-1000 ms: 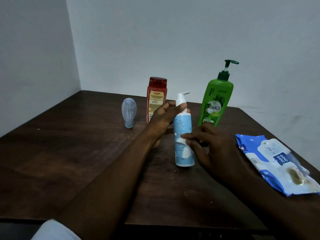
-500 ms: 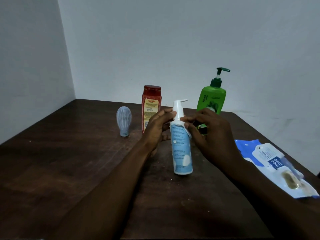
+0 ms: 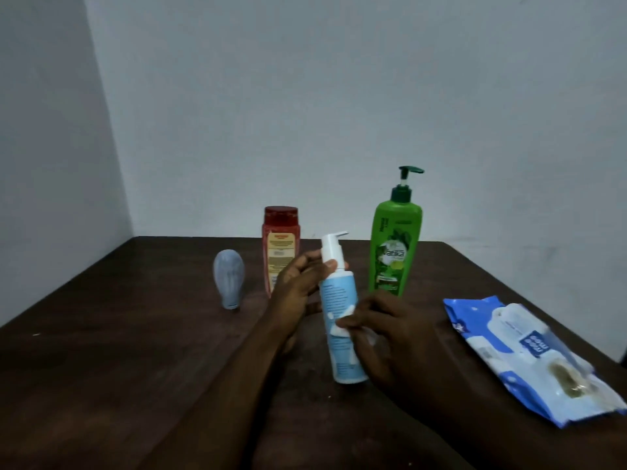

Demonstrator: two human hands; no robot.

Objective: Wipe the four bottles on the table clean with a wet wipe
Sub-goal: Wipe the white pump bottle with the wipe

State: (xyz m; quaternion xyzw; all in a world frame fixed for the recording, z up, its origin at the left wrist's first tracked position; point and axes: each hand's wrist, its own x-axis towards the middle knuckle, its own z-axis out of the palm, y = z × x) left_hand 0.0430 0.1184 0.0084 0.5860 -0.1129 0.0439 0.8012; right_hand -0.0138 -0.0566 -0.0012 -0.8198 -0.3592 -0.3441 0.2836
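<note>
Dark wooden surface (image 3: 118, 351), four bottles on it. Wipes pack (image 3: 529, 354) lies flat at right, well apart from the work. Green pump bottle (image 3: 395, 252) and red bottle (image 3: 280, 245) stand upright at the back. Blue-and-white pump bottle (image 3: 339, 296) is in hand, tilted, base seemingly on the surface. Small grey-blue bottle (image 3: 229, 278) stands far left.

My left hand (image 3: 298, 293): grip closed round the pump bottle's shoulder. Right hand (image 3: 390, 337): fingertips pinch the wet wipe (image 3: 336, 330) against mid-body.

Judgement: hold the neck firm, turn the bottle while drawing the wipe down to the base, then do the pump head.

Wipe mostly hidden under my fingers and hard to tell from the label's white patches. Bottle's far side unseen.
</note>
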